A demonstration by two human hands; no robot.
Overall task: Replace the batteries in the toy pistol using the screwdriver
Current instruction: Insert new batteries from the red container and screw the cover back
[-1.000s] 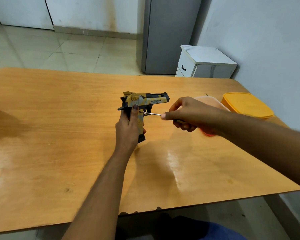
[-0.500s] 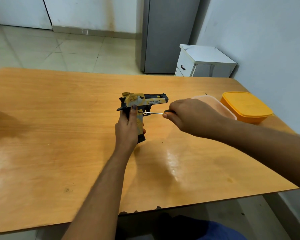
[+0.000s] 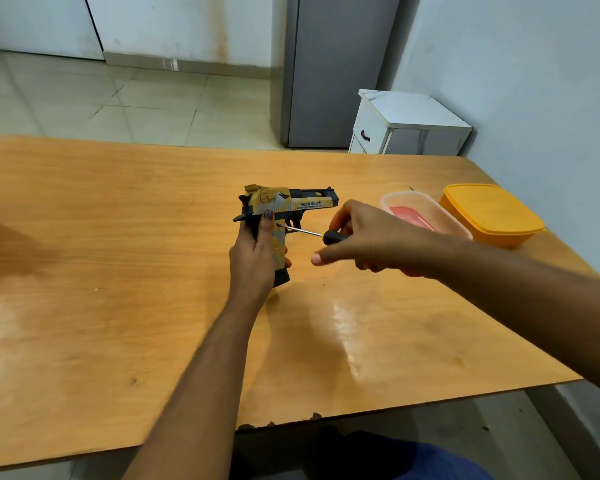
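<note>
I see my left hand (image 3: pixel 253 258) wrapped around the grip of the yellow, grey and black plastic toy pistol (image 3: pixel 286 207), holding it upright with the butt down on the glossy orange-brown wooden tabletop (image 3: pixel 118 271); the thumb lies straight up the grip's near side, its dark-painted nail just below the slide. The barrel points away to the right of those fingers. My right hand (image 3: pixel 371 237) holds the screwdriver (image 3: pixel 312 233) by its black, rounded handle with a yellow collar, the fingers curled over it and the thumb sticking out loose beneath. The thin steel shaft runs leftward from those fingers, and its tip meets the grip right beside my left thumb. Behind my right hand sit a clear plastic tub (image 3: pixel 426 209) with something red inside and, just beside it, a rounded yellow lidded plastic box (image 3: pixel 489 211).
</note>
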